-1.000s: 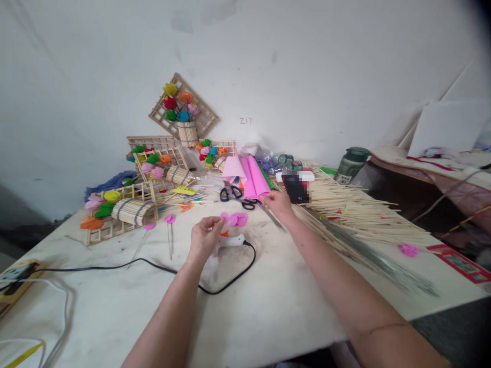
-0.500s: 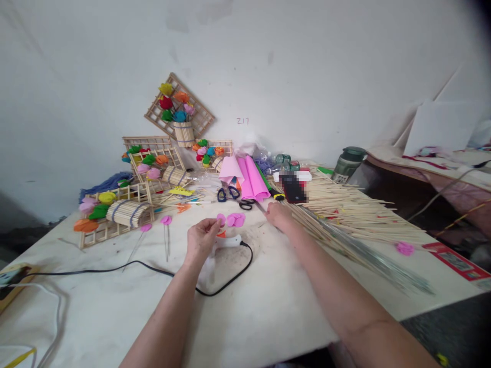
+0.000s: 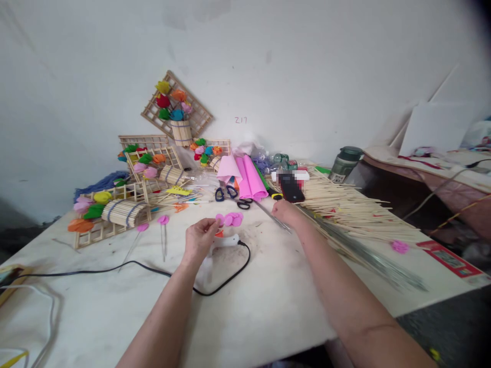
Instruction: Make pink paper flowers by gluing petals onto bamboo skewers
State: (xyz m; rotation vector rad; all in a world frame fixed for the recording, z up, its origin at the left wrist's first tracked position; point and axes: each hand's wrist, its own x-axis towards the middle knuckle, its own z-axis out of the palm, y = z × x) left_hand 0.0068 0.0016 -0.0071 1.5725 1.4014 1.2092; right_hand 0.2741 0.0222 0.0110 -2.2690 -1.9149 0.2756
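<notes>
My left hand [image 3: 200,240] is closed, pinching a round pink paper petal [image 3: 219,219] between thumb and fingertips. Just right of it lies a small pile of pink petals [image 3: 233,220]. Beneath that hand rests a white glue gun [image 3: 228,241] with a black cord. Farther right, my right hand [image 3: 287,210] reaches down with curled fingers by some thin metal wires [image 3: 283,225]; what its fingertips hold, if anything, is hidden. Two wire stems, each topped by a pink petal [image 3: 163,220], lie to the left.
Dark-handled scissors [image 3: 243,203], pink paper rolls [image 3: 251,179] and a phone [image 3: 291,189] lie beyond my hands. Bamboo sticks [image 3: 345,204] and a wire bundle [image 3: 368,255] spread to the right. Lattice flower frames [image 3: 123,212] stand at left. A cord [image 3: 95,271] crosses the table.
My right hand has shifted slightly right, uncovering the metal wires beside it. My left hand still holds the petal in nearly the same place. The view has turned slightly.
</notes>
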